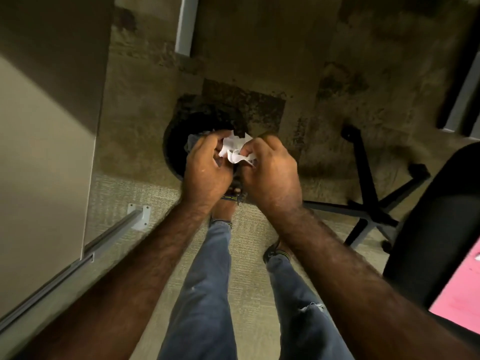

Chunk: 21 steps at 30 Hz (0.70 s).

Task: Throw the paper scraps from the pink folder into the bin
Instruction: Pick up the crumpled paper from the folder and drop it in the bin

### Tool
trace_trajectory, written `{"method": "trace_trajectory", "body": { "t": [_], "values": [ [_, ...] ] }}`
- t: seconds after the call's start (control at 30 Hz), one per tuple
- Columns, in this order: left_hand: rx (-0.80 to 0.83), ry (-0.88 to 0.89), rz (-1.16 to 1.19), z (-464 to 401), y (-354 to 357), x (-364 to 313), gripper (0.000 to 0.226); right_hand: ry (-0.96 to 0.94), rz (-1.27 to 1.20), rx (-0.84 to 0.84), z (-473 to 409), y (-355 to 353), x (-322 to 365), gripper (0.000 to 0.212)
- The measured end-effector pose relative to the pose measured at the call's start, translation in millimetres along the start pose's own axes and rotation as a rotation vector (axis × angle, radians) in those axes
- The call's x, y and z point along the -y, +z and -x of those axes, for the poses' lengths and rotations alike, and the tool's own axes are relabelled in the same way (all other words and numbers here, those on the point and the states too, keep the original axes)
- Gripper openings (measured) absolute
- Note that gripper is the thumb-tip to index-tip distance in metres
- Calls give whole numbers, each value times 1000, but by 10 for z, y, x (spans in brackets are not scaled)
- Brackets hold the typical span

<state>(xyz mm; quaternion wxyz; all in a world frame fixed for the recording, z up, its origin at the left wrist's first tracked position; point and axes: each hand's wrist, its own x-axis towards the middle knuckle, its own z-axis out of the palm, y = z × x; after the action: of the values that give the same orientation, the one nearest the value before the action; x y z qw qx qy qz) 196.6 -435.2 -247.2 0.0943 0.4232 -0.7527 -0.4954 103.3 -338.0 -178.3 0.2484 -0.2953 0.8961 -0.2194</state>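
1. Overhead, the left hand (207, 165) and right hand (270, 167) both clutch crumpled white scraps (235, 150) together, directly above the dark bin (174, 146) on the floor.
2. Pink folder (459, 289) lies at the right edge, beside a black chair (426, 224).

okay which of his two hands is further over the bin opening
The left hand: it sits above the dark bin, while the right hand hangs mostly beyond its rim.
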Motion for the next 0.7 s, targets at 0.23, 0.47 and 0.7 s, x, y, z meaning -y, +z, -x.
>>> {"method": "trace_trajectory", "body": {
  "t": [0.23, 0.47, 0.7],
  "values": [
    [-55, -89, -45, 3, -304, 298, 43, -102, 25, 146, -141, 347, 236, 35],
    [-45, -135, -73, 18, -423, 487, 38, -149, 61, 234, -194, 445, 276, 57],
    [-39, -99, -98, 45, -257, 432, 38, -155, 89, 187, -99, 216, 117, 57]
  ]
}}
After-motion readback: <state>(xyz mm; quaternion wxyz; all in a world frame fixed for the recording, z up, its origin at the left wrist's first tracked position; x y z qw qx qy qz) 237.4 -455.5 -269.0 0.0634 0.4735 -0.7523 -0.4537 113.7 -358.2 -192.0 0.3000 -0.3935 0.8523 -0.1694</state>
